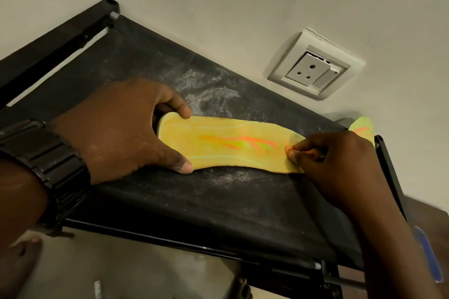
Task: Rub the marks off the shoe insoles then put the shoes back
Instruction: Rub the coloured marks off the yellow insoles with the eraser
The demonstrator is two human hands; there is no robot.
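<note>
Noting a yellow insole (230,145) lying flat on a black fabric shelf (170,201), heel pointing toward 9 o'clock, toe toward 3 o'clock. Seeing orange streaks (243,143) running along its middle.

Finding the left hand (116,128) gripping the heel end: forefinger (177,104) curling over the far edge, thumb (179,165) pressing at the near edge, heel pinched between them.

Finding the right hand (328,160) at the toe end, fingers curled tight, thumb and forefinger tips bunched together and pressing down on the insole. Not managing to tell whether anything small is sitting between those tips.

Noting a second insole (363,126) poking out at 3 o'clock, just beyond the right hand, mostly hidden behind it, at the shelf's end.

Seeing pale dust (213,97) smearing the fabric at 12 o'clock from the first insole, and more along its near edge.

Noting a dark watch (48,160) circling the left wrist at 9 o'clock.

Spotting a white wall socket (313,65) at 1 o'clock, set in a pale wall (218,7) behind the shelf.

Catching a blue object (427,257) at 4 o'clock, below the shelf's corner, too blurred for naming.
</note>
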